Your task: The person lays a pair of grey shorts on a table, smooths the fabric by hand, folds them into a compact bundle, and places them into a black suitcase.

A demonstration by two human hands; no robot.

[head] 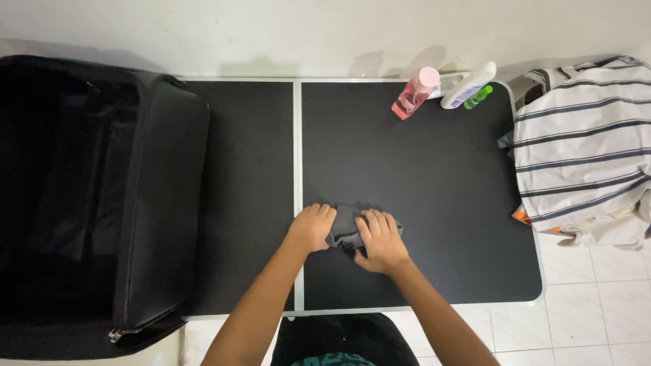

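A small dark grey cloth [346,224] lies bunched on the black table [434,190], near its front edge. My left hand [312,227] grips the cloth's left side with curled fingers. My right hand [380,240] presses down on the cloth's right part, fingers bent over it. Much of the cloth is hidden under both hands.
An open black suitcase [102,196] covers the table's left end. At the back right stand a pink bottle [415,93], a white bottle [468,85] and a small green bottle [478,97]. A pile of striped clothes [583,149] hangs over the right edge. White tiled floor lies below.
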